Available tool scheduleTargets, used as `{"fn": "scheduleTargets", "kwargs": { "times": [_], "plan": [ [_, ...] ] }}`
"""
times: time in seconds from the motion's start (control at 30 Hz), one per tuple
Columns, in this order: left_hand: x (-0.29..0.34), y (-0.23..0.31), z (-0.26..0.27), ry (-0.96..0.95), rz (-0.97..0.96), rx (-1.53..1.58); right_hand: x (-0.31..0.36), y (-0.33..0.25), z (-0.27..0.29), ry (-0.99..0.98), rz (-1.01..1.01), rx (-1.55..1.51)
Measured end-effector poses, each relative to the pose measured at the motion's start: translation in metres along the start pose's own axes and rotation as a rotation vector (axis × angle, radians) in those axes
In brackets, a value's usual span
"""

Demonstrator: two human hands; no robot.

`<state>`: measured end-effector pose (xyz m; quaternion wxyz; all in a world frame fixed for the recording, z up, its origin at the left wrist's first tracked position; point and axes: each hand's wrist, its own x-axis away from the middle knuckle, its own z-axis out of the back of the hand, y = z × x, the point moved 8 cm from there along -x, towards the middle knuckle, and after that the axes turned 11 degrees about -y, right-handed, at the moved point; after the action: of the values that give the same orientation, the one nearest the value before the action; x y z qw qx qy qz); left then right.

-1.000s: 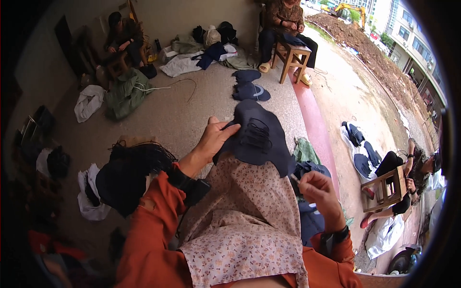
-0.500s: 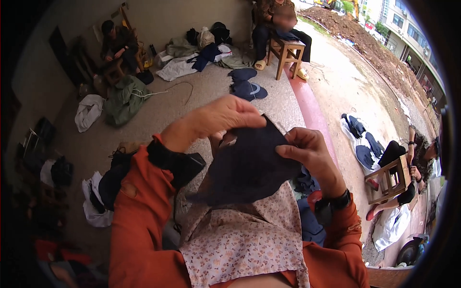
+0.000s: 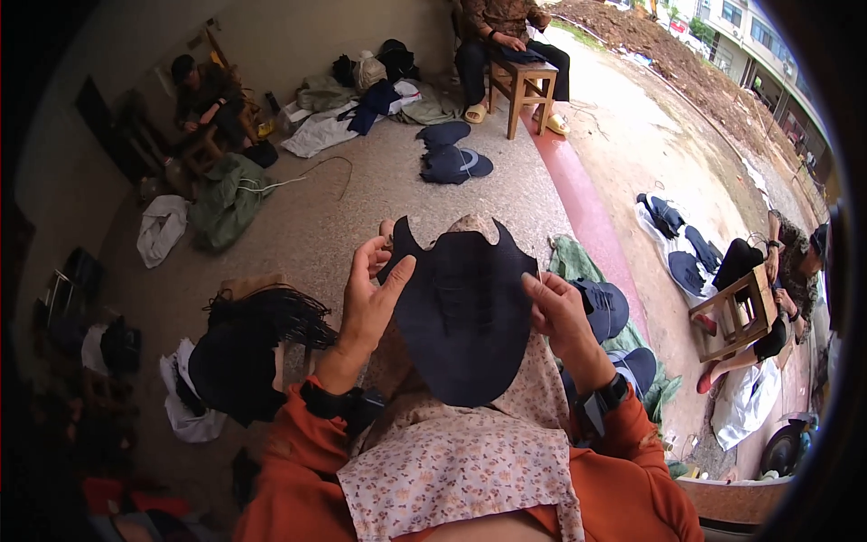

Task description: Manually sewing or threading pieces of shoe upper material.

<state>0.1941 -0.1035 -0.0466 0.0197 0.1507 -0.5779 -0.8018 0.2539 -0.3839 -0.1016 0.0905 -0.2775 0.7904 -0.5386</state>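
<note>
A dark navy shoe upper (image 3: pixel 465 352) is spread out over my lap, its rounded end toward me and its pointed, notched edge away. Short rows of lacing run down its middle. My left hand (image 3: pixel 366 298) pinches the left side, with the thumb in front and the other fingers partly behind the cloth. On the opposite edge, my right hand (image 3: pixel 562 316) grips the upper between thumb and fingers. A patterned apron (image 3: pixel 461 452) lies beneath it.
Black laces (image 3: pixel 293 312) and dark uppers (image 3: pixel 237 366) lie at my left. Bundled uppers (image 3: pixel 603 307) rest on green cloth (image 3: pixel 573 257) at my right. More bundles (image 3: pixel 456 165) lie ahead on the floor. Co-workers sit beyond, one by a wooden stool (image 3: pixel 524 81), another at right.
The upper has gone from tilted and bunched to spread open, facing me. My left hand has moved down and left from the top edge to its left side. The right hand has lowered slightly.
</note>
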Motion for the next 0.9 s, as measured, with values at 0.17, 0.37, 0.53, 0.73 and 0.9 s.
{"fn": "scheduleTargets", "kwargs": {
  "times": [0.17,0.37,0.53,0.73,0.9],
  "plan": [
    [-0.010,-0.018,-0.022,-0.061,0.178,0.370,-0.021,-0.011,-0.017,0.056,0.062,-0.079],
    [-0.028,-0.022,-0.031,-0.028,0.189,-0.305,-0.043,0.012,-0.002,0.116,0.184,0.055],
    [-0.024,-0.014,-0.031,0.013,-0.020,0.057,-0.012,-0.032,-0.004,0.242,0.527,0.136],
    [-0.024,-0.048,-0.034,0.275,-0.239,-0.288,-0.050,0.029,0.000,0.141,0.294,0.214],
    [-0.029,-0.028,-0.037,0.020,-0.068,-0.395,-0.041,0.026,0.002,0.049,0.101,0.167]
  ]
}}
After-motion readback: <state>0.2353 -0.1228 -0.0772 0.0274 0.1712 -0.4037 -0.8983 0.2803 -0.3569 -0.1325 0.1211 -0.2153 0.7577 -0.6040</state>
